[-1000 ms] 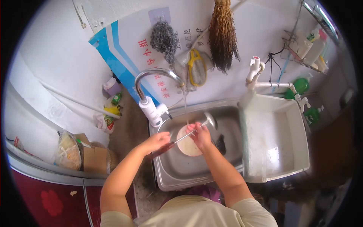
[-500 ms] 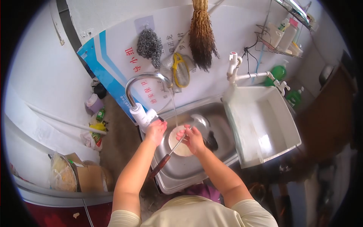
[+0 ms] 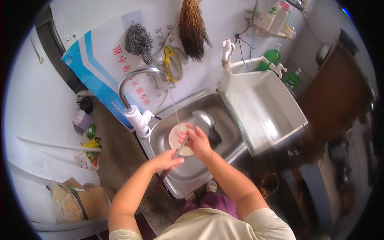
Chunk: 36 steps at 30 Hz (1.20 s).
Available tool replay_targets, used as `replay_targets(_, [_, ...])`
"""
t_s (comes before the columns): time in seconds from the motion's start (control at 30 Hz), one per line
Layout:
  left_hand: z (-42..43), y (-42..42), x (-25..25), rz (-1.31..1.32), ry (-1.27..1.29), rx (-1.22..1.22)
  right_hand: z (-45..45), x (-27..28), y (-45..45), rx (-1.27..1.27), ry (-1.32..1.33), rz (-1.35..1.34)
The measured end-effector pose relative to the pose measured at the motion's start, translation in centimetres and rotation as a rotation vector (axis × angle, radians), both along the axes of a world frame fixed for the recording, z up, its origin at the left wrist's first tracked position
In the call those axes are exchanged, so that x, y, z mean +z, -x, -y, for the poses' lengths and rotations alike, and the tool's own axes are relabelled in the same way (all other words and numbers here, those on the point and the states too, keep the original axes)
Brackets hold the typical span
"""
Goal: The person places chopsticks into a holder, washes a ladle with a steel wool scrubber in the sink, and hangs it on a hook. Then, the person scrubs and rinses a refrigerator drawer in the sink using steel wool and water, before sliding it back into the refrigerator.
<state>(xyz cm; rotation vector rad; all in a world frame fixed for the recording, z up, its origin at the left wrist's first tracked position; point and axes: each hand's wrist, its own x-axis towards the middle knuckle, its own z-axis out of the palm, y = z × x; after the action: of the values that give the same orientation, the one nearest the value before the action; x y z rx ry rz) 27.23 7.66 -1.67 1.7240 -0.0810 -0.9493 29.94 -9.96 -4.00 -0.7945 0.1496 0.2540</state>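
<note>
Over the steel sink (image 3: 192,170), my right hand (image 3: 197,143) is closed on the metal shaft of a ladle (image 3: 182,147). My left hand (image 3: 165,160) is closed round the same ladle lower down, near its dark red-brown handle. A round pale bowl (image 3: 174,138) lies in the sink beneath my right hand. Water runs in a thin stream from the curved chrome faucet (image 3: 138,71) down to the bowl. A shiny rounded metal piece (image 3: 204,118) and a dark object (image 3: 215,138) are in the sink, right of my right hand.
A white basin (image 3: 266,108) adjoins the sink on the right. Steel wool (image 3: 139,42), a yellow-rimmed item (image 3: 173,64) and a straw brush (image 3: 193,30) hang on the wall. Green bottles (image 3: 273,57) stand behind the basin. A cardboard box (image 3: 94,203) is at the lower left.
My left hand has left the faucet's side and come down onto the ladle, which my right hand still holds. The view has shifted, moving the sink and wall leftward.
</note>
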Motion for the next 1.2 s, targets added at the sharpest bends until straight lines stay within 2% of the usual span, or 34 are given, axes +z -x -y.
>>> replay_targets(0.03, [0.1,1.3,0.4,0.01,-0.125,-0.134,0.0,-0.1,0.2,-0.032,-0.03,0.013])
replay_targets(0.07, [0.1,2.1,-0.6,0.129,-0.183,-0.049,0.1,-0.3,0.5,-0.016,0.034,-0.005])
replay_targets(0.17, [-0.5,2.9,-0.7,0.761,-0.585,-0.091,0.9,-0.3,1.3,0.034,0.224,-0.043])
replay_targets(0.2, [-0.2,3.6,1.2,0.761,-0.618,-0.054,1.4,0.2,2.0,0.092,0.367,-0.097])
replay_targets(0.3, [-0.1,5.5,3.8,0.784,-0.769,-0.076,3.3,2.1,5.0,0.249,0.839,0.073])
replay_targets(0.33, [0.0,6.4,4.1,0.815,-0.791,-0.082,3.6,1.6,6.0,0.152,0.928,0.135])
replay_targets(0.43, [1.5,9.2,5.0,0.917,-0.866,-0.113,5.0,0.0,10.2,-0.343,1.191,0.603])
replay_targets(0.47, [2.5,10.2,5.5,0.922,-0.889,-0.136,6.2,0.1,11.9,-0.372,1.363,0.677])
replay_targets(0.53, [4.8,12.5,6.8,0.975,-0.887,-0.193,8.6,1.1,15.0,-0.438,1.472,0.85])
replay_targets(0.6, [7.7,14.9,7.9,1.05,-0.875,-0.225,11.6,1.1,18.1,-0.48,1.581,0.987])
replay_targets(0.67, [10.9,16.9,8.7,1.146,-0.847,-0.226,14.8,1.9,21.5,-0.549,1.652,0.959])
replay_targets(0.77, [16.7,19.9,9.8,1.234,-0.805,-0.371,20.4,2.3,26.8,-0.637,1.765,0.865])
replay_targets(0.97, [29.0,24.3,7.6,1.499,-0.446,-0.756,31.5,0.1,38.4,-0.67,1.895,0.597])
replay_targets(1.1, [38.5,25.7,5.5,1.842,-0.186,-0.877,37.5,-2.6,45.7,-0.731,1.972,0.413])
replay_targets(1.13, [41.1,26.2,4.9,1.973,-0.041,-0.805,38.6,-3.1,47.3,-0.771,1.977,0.371])
replay_targets(1.2, [45.9,27.5,4.7,2.039,0.131,-0.706,40.4,-3.3,49.9,-0.87,1.896,0.257])
